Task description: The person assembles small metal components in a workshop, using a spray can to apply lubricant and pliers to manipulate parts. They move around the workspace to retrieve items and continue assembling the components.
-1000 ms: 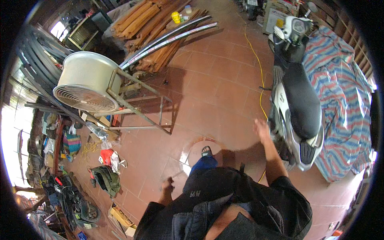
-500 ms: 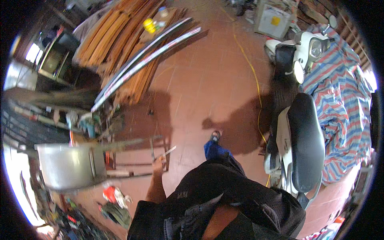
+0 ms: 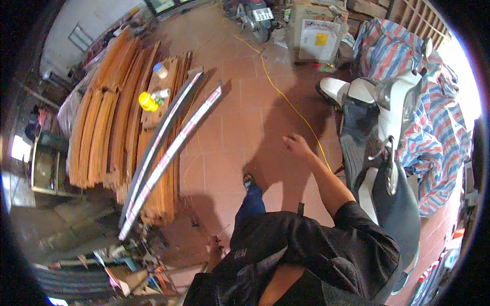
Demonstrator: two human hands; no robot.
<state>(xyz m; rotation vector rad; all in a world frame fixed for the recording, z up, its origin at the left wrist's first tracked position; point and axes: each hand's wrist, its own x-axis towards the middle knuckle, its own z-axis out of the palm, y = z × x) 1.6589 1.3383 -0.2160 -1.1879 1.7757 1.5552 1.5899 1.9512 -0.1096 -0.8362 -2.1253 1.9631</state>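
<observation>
While my right hand [image 3: 297, 145] hangs over the tiled floor [image 3: 235, 127] near the yellow cable [image 3: 284, 98], its fingers relaxed and slightly spread, my left hand [image 3: 214, 247] curls its fingers around a small dark object [image 3: 219, 241], too blurred to identify, just beside my black shirt [image 3: 286, 234].

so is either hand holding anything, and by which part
The left hand holds a small, dark, thin object; the gripped part cannot be told. The right hand looks empty.

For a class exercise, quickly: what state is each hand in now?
Left hand: closed on a small dark object, too blurred to identify.
Right hand: loosely open, nothing visible in it.
</observation>
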